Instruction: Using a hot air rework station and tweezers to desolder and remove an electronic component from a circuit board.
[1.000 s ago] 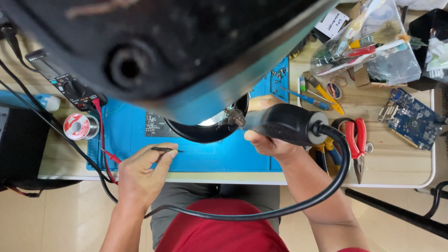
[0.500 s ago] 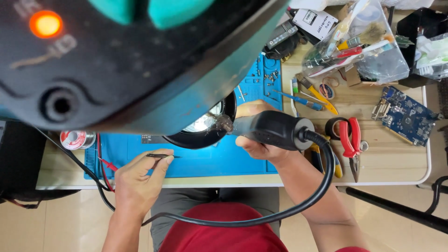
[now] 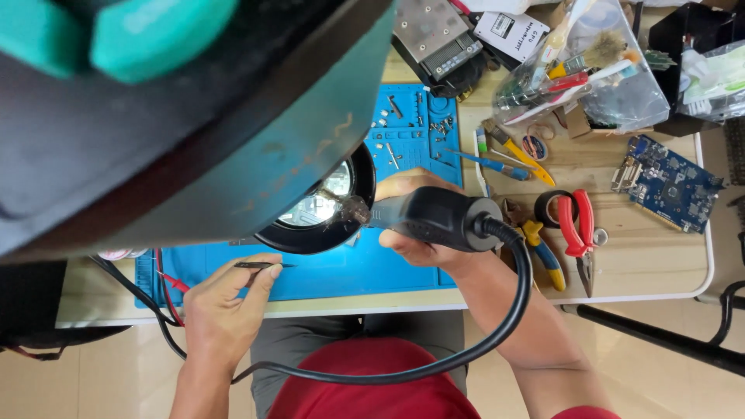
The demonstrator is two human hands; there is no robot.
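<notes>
Pointing left, perhaps: hot-air handle.

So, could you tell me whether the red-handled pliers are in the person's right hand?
No, the red-handled pliers lie on the table while the right hand holds a black hot-air handpiece.

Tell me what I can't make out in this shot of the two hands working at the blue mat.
- Head view: the piece under the hot-air tool nozzle is hidden by the round magnifier lamp.
- The large dark device close to the camera covers the upper left of the blue mat.
- The tweezers in the left hand are too thin to show whether they grip anything.
- The right hand is mostly covered by the tool handle.
</notes>
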